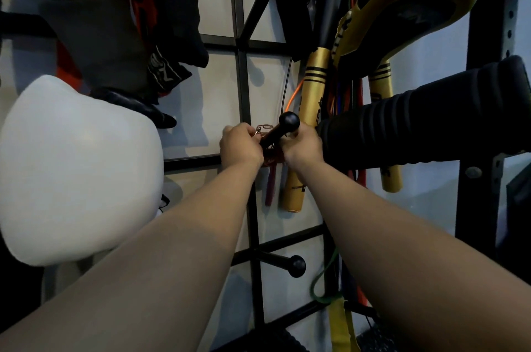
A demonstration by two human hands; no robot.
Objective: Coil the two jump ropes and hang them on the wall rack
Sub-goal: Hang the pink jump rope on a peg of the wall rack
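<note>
Item: black round-knobbed metal peg [283, 129] of the black grid wall rack [242, 87], taken here as the landmark. It sticks out from the rack toward me, its ball end nearest my face.

Item: my left hand [241, 147], just left of the peg, fingers curled and pinching something small with a silvery metal end [258, 130]. I judge this to be part of a jump rope, though most of it is hidden behind my knuckles.

Item: my right hand [304, 147], just right of the peg and touching it or nearly so, fingers curled away from me. What they close on is hidden; I cannot tell whether they grip rope or only steady the peg.

Item: dark red jump rope [270, 185], directly under the peg, between my two wrists, its slim handle hanging straight down. A thin pale loop [265, 126] shows behind the peg shaft.

Relation that matters: the peg's long axis runs from the wall out to me, so any coil must pass over the knob and slide back toward the rack. The rope lies between my hands, and both hands sit level with the shaft; the left holds the visible end.

Other stock: gold-and-black padded sticks [307, 133] right of the peg; a white rounded pad [74, 167] far left; a second knobbed peg [296, 265] below, bare.

Status: hanging appears under way. I see only this one rope clearly; I cannot locate the other.
</note>
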